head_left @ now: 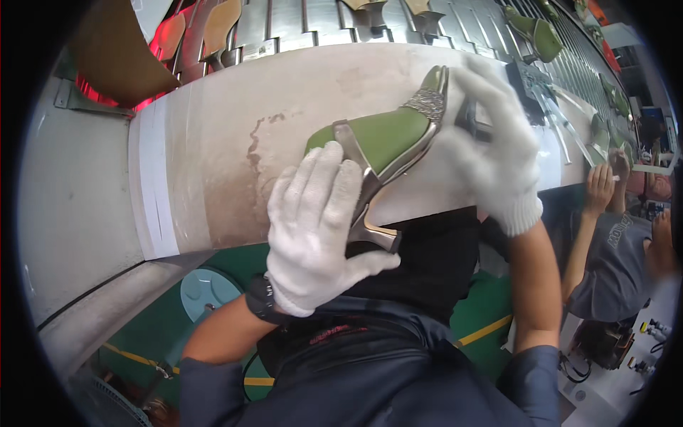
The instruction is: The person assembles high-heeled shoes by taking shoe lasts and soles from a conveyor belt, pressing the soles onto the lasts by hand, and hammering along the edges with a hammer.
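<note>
A green high-heeled shoe (pixel 391 139) with bronze trim lies on its side on the pale worktable (pixel 235 99). A textured band crosses it close to the pointed toe, which points away to the right. Its bronze heel (pixel 373 231) juts past the table's near edge. My left hand (pixel 313 220), in a white knitted glove, holds the shoe's back end; the fingers lie over it and the thumb stretches out below the heel tip. Beside the toe is my right hand (pixel 498 142), gloved alike and blurred by motion, its thumb and fingers apart.
Beyond the table runs a metal slat conveyor (pixel 313 21) carrying several shoes and tan shoe parts (pixel 222 25). A dark device (pixel 526 85) stands at the table's right end. Farther right a co-worker's hand (pixel 600 186) is raised. A light-blue round stool (pixel 210 293) stands below the table.
</note>
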